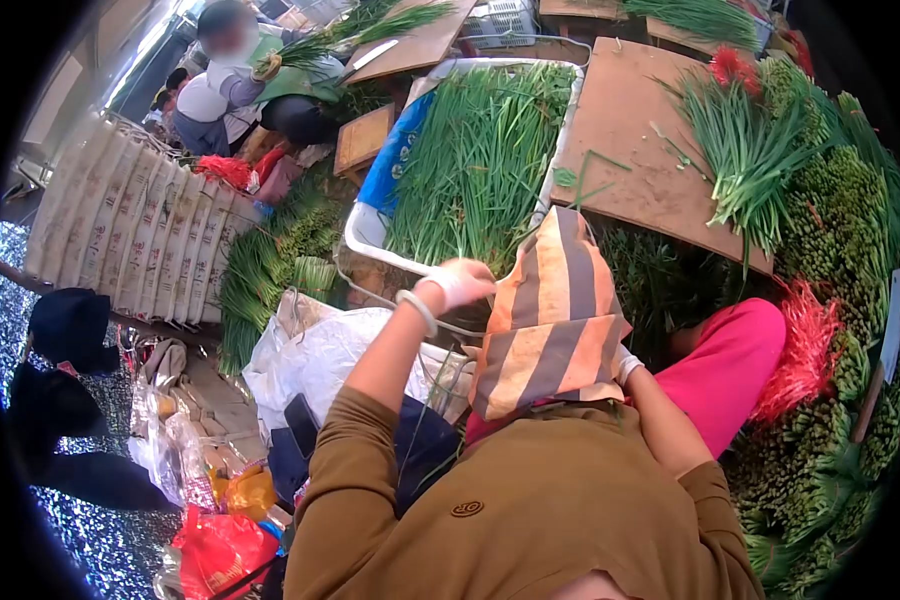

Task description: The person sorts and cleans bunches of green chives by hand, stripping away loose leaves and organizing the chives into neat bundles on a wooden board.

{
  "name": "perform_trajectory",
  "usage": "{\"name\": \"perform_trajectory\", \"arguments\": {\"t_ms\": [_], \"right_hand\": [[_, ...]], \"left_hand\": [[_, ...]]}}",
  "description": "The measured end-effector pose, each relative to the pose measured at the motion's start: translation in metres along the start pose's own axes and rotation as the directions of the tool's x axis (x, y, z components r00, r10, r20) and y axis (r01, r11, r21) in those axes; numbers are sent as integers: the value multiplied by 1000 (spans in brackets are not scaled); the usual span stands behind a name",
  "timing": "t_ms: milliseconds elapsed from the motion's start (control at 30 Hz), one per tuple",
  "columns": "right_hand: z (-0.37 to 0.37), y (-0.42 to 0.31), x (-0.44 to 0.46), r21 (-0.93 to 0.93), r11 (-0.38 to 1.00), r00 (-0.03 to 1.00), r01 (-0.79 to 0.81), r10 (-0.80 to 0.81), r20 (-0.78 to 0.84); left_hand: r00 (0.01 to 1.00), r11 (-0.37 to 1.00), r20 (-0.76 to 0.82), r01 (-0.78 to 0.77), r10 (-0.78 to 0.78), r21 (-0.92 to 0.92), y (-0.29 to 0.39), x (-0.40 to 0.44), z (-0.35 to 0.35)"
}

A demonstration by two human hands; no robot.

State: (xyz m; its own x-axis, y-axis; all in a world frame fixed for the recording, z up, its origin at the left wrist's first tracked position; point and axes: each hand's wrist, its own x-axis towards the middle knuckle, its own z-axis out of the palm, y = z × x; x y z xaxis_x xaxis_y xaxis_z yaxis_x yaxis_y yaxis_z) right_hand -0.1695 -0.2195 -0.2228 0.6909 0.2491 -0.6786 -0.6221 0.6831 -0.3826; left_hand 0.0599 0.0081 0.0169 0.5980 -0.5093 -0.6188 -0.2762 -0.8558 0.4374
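My left hand (458,283), in a white glove with bare fingertips, is raised near the front rim of a white tub (370,240). Its fingers are loosely bent and slightly blurred, and nothing shows in them. Long green garlic chives (480,160) fill the tub. An orange-and-grey striped cloth (555,320) covers my lap, just right of that hand. Behind the cloth's right edge is my right hand (627,366), also gloved; its fingers are hidden. A pale bracelet (417,312) circles my left wrist.
A wooden board (630,130) at right bears loose chives (750,150). Bundled green stalks (840,230), red plastic strands (798,350) and a knife (892,325) lie farther right. Stacked white crates (135,220) stand left. A co-worker (245,80) holds greens at upper left.
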Motion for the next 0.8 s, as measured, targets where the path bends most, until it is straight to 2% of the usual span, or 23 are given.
{"name": "perform_trajectory", "arguments": {"t_ms": [67,133,200,267,333,367,400,467,500,567,600,700,733,800], "right_hand": [[17,-13,-4,8,998,998,-63,63,-21],[16,-15,-4,31,995,995,-96,97,-15],[-5,-5,10,65,994,995,-93,91,36],[-16,1,15,87,993,997,-79,77,26],[-31,9,26,45,997,998,-55,55,2],[-22,2,17,129,988,995,-84,89,-33],[-19,-2,17,101,992,994,-74,81,-66],[-13,-6,14,43,997,989,-63,68,-132],[-8,-11,8,57,993,978,-100,109,-179],[-10,-11,10,-33,998,984,-57,50,-170],[-10,-9,10,-77,996,987,-35,22,-162],[-12,-9,11,1,997,981,-82,81,-174],[-9,-11,15,32,995,979,-90,94,-179],[4,-23,9,-70,993,981,-99,86,-172]], "left_hand": [[948,998,-312,-50,56,29,-57,45,-12],[969,992,-217,109,-120,-62,-67,77,-18],[970,980,-162,192,-182,45,-71,108,-7],[969,963,-69,225,-237,-147,-69,135,9],[939,932,-33,334,-342,-141,-48,147,19],[906,897,-100,385,-412,-216,-41,152,27],[866,846,-123,428,-484,-316,-35,154,35],[745,715,-252,399,-618,-574,-27,154,49],[682,573,-263,275,-682,-772,-43,165,57],[650,579,-378,118,-659,-806,-58,172,59],[657,614,-363,196,-661,-765,-66,176,61],[821,606,-148,272,-551,-747,-72,179,61],[853,583,-113,245,-509,-775,-68,179,59],[908,530,-47,201,-417,-824,-55,173,60]]}}
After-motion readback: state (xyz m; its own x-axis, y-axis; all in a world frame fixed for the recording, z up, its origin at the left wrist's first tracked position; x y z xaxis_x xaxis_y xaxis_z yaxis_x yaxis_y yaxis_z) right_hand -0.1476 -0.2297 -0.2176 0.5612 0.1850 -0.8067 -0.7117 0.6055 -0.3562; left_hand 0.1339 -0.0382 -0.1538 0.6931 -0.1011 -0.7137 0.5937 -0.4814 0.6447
